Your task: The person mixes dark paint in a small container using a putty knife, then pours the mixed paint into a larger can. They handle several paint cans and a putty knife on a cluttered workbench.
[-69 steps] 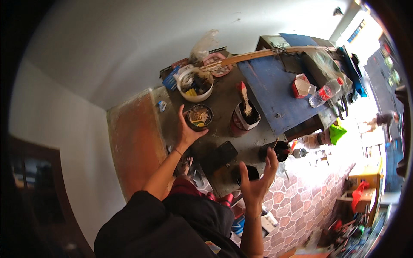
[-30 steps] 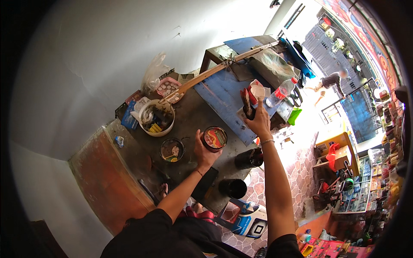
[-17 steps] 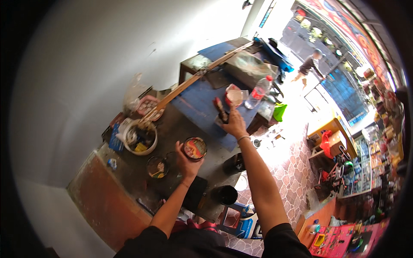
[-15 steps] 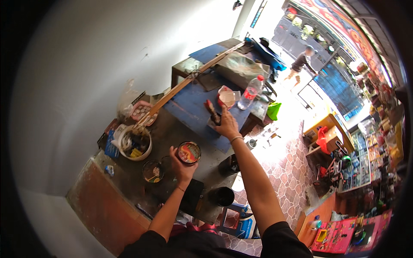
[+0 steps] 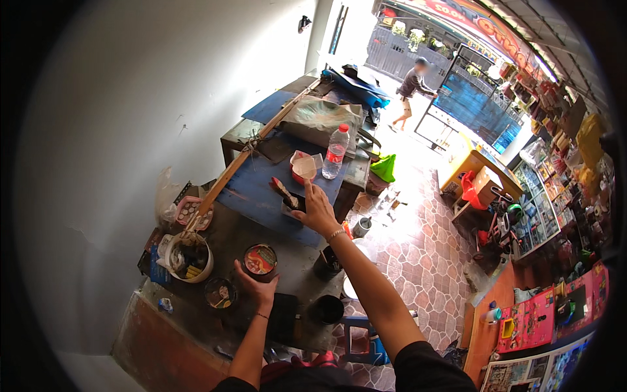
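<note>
My left hand [image 5: 260, 287] is wrapped round a small round tub [image 5: 260, 259] with a colourful red and orange lid, held over the dark table [image 5: 238, 228]. Just left of it sits a second dark round tub [image 5: 220, 293]. My right hand [image 5: 317, 210] reaches over the blue board [image 5: 251, 196], fingers stretched out. Its index fingertip is close to a red cup-like container [image 5: 304, 168] with a pale flap. Beside its thumb, a brush [image 5: 285, 193] with a red handle end leans over a small container, partly hidden. Whether the hand touches either is unclear.
A clear bottle [image 5: 336, 151] with red cap stands beyond the red container. At left are a white bucket [image 5: 208, 268] of odds and ends and a pink basket [image 5: 194, 212]. A long wooden strip [image 5: 225, 181] crosses the table. Dark cups [image 5: 326, 310] line the right edge. A person [image 5: 413, 88] stands by a gate.
The view has turned, so the table and both hands appear further left. My left hand still holds the tub, and my right hand stays by the brush and red container.
</note>
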{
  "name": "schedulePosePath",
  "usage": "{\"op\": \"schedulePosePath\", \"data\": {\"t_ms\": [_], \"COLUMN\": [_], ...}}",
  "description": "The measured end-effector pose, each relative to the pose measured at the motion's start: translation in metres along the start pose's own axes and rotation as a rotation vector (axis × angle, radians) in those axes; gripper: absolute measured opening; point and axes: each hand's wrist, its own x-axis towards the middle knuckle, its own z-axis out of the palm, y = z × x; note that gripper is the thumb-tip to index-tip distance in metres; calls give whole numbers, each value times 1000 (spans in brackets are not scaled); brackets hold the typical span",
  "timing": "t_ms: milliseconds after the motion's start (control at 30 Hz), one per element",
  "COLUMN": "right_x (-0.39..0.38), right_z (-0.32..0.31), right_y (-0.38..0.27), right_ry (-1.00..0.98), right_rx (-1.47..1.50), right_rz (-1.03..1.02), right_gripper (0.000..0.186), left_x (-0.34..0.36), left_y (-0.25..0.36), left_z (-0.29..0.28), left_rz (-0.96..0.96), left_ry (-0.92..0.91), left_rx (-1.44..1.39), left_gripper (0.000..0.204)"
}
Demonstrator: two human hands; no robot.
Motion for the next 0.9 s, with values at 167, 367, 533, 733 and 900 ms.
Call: {"op": "schedulePosePath", "data": {"t_ms": [167, 367, 533, 733, 900], "right_x": [-46, -133, -222, -289, -310], "right_z": [-51, -109, -125, -113, -120], "right_y": [-25, -52, -65, -80, -95], "right_ry": [190, 220, 130, -86, -31], "right_rx": [91, 299, 270, 390, 343], "right_rz": [-132, -199, -268, -240, -217], "right_gripper": [93, 77, 77, 74, 77], "left_x": [-36, -107, -107, -62, -35], "left_y": [23, 49, 13, -39, -64], "left_z": [-17, -78, -132, -123, -112], "left_rz": [-77, 35, -80, -94, -101], "left_ry": [-43, -9, 284, 213, 241], "left_rx": [-34, -246, 269, 339, 179], "left_gripper": [119, 87, 127, 151, 131]}}
